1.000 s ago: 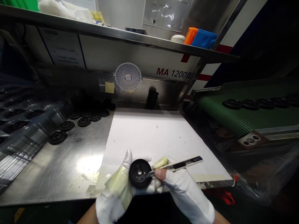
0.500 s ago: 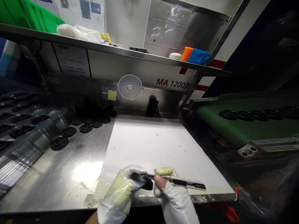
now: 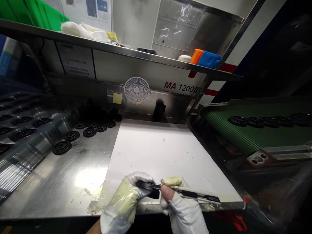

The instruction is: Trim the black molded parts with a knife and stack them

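Note:
My left hand (image 3: 125,201), in a white glove with yellowish tape on its back, is closed round a black round plastic part (image 3: 148,190) held edge-on at the front edge of the white board (image 3: 158,146). My right hand (image 3: 181,209), also in a white glove with a bare thumb tip and a taped forefinger, grips a utility knife (image 3: 192,194). The knife's blade end meets the black part's rim.
Several black round parts (image 3: 89,131) lie on the steel bench at the left, more in trays (image 3: 17,130) further left. A green conveyor (image 3: 255,133) at the right carries more black parts (image 3: 263,121). A small white fan (image 3: 136,90) stands at the back, under a shelf (image 3: 122,52).
The black part was turned from face-up to edge-on and lowered to the board's front edge. The knife swung flatter, pointing right. Since half a second ago the hands have barely moved.

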The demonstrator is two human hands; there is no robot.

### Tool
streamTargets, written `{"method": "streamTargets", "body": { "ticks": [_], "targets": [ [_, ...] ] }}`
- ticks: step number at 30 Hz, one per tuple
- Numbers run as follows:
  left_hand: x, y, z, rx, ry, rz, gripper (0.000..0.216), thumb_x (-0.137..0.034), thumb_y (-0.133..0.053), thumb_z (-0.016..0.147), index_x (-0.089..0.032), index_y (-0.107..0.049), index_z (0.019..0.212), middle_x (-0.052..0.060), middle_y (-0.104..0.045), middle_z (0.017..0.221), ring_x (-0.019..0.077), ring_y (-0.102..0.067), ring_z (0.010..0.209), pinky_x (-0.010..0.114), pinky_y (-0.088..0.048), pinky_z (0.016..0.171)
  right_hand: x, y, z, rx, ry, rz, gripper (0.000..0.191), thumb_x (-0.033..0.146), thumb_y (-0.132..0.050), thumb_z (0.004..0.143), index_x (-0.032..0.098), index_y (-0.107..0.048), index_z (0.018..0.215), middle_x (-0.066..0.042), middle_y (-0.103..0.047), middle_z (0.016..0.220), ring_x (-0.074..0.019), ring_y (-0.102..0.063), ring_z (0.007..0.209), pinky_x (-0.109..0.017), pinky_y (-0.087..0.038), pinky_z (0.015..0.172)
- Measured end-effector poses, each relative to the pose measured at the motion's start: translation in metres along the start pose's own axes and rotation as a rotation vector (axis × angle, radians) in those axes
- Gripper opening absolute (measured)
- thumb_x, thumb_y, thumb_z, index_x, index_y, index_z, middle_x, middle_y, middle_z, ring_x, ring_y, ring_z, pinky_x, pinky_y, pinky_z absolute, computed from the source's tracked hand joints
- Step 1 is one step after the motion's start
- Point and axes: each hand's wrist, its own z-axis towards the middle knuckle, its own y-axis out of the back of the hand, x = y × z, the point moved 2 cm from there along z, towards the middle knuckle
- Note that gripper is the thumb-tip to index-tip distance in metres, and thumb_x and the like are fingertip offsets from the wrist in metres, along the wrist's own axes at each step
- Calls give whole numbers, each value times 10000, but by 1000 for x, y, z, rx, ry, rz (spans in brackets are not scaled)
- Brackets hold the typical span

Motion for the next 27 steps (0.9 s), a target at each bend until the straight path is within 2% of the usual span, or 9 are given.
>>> {"method": "streamTargets", "body": {
  "ticks": [8, 12, 18, 22, 24, 27],
  "targets": [
    [1, 0, -1, -26, 17, 9, 354, -337, -846, 503, -166, -699, 775, 64, -669, 819, 214, -600, 836, 353, -446, 846, 9, -5, -6, 8, -16, 61, 420, 462, -828, 522, 173, -567, 678, 57, -522, 375, -55, -426, 324, -157, -318, 331],
    [2, -2, 1, -22, 26, 4, 358, -332, -850, 492, -168, -696, 771, 67, -673, 823, 221, -599, 846, 359, -442, 855, 11, -5, -10, 30, 2, 16, 361, 449, -792, 584, 170, -577, 663, 54, -509, 411, -62, -433, 365, -174, -325, 362],
    [4, 10, 5, 20, 75, 149, 285, -269, -781, 598, -170, -678, 844, 70, -672, 853, 238, -609, 879, 398, -430, 877, 21, -1, -14, 134, -65, 63, 286, 408, -731, 664, 160, -598, 616, 29, -490, 421, -79, -433, 422, -208, -343, 434],
    [-4, 12, 1, 273, 178, 210, 297, -258, -703, 677, -178, -665, 960, 91, -677, 985, 270, -599, 977, 420, -414, 908, 32, 3, -7, 286, -70, 46, 274, 388, -699, 706, 151, -588, 627, 35, -472, 415, -66, -400, 391, -196, -281, 402],
    [-7, 8, -1, 388, 199, 214, 278, -226, -678, 691, -160, -674, 961, 98, -689, 951, 269, -610, 952, 416, -423, 899, 37, 3, -4, 350, -57, 26, 266, 362, -695, 716, 142, -584, 618, 36, -479, 426, -59, -401, 386, -188, -273, 396],
    [-9, 0, 1, 475, 157, 236, 235, -148, -623, 693, -140, -698, 916, 81, -697, 838, 247, -626, 875, 388, -437, 863, 38, 0, -2, 406, -65, -30, 293, 337, -692, 716, 126, -566, 557, 14, -505, 444, -70, -440, 412, -190, -305, 407]
  ]
}}
